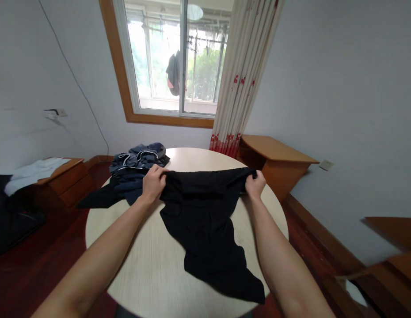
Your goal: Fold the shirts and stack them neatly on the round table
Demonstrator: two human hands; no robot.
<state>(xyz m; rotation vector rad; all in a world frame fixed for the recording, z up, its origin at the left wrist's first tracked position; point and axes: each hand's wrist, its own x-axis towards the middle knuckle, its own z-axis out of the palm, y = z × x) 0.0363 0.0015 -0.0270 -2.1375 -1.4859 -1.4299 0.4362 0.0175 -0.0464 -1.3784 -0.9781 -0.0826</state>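
A black garment (pixel 208 225) hangs stretched between my two hands, its lower part trailing over the round pale table (pixel 152 269) toward the front right edge. My left hand (pixel 154 183) is closed on its upper left corner, close to a pile of clothes. On the upper right corner, my right hand (pixel 255 184) has its fingers wrapped round the cloth. The top edge between the hands is nearly straight. Something thin, mostly hidden, lies behind the garment near my right hand.
Dark blue and black clothes (pixel 135 161) are heaped at the table's back left, one piece hanging over the edge. A wooden desk (pixel 275 150) stands behind on the right. At left is a low cabinet (pixel 73 183) bearing white cloth (pixel 36 172).
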